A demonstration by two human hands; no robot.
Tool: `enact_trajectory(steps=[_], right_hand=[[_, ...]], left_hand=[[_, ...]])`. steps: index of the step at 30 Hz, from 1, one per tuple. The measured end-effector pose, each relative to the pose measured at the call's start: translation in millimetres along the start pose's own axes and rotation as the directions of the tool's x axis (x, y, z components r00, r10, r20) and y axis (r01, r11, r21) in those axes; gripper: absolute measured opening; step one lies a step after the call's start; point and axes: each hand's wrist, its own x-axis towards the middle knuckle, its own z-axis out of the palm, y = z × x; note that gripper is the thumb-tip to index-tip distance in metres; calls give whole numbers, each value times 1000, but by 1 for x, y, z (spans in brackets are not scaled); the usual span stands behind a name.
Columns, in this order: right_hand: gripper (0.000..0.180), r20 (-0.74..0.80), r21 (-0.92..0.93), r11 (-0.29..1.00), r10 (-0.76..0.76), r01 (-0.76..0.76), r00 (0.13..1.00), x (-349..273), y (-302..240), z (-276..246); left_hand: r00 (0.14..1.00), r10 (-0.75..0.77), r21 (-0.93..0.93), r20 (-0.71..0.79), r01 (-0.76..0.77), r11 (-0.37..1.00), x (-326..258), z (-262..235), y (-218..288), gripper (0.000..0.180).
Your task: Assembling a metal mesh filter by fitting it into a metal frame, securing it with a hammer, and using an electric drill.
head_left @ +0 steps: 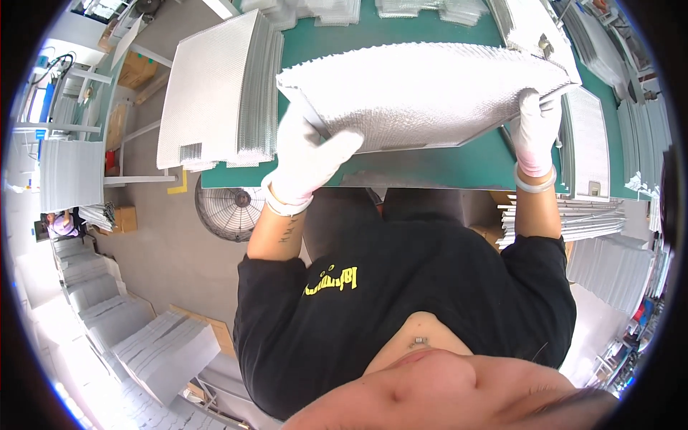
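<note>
A silver mesh panel (423, 93) with a textured face and a ragged far edge is held up over the green tabletop (401, 170). A thin metal rim runs along its near side. My left hand (308, 152), in a white glove, grips the panel's left end, with the thumb lying toward the near edge. At the right end my right hand (536, 132), also gloved, is closed on the corner. The panel hides some of the fingers of both hands.
Close by on the left stands a tall stack of mesh panels (208, 93), and another panel stack (589, 147) is on the right. Bagged mesh pieces (430, 8) lie at the back. A floor fan (233, 211) stands below the table's left front edge.
</note>
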Motion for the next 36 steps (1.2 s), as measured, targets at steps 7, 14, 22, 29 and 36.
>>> enact_trajectory(steps=[7,14,22,29,36], right_hand=[[33,24,-6,1000,-11,11,1000,-14,0,-17],[36,99,11,1000,-30,29,995,-20,0,-23],[75,235,-253,918,-249,306,940,23,-59,1],[36,735,-445,622,-157,644,659,75,-142,-2],[39,902,-315,586,-61,746,428,98,-160,3]], left_hand=[[895,443,51,-41,-441,896,25,12,26,13],[874,475,24,-98,-475,879,21,9,18,10],[891,446,73,-88,-441,895,25,2,-1,10],[910,396,-41,-120,-403,914,22,7,-3,17],[912,408,-59,-32,-409,911,23,-1,2,13]])
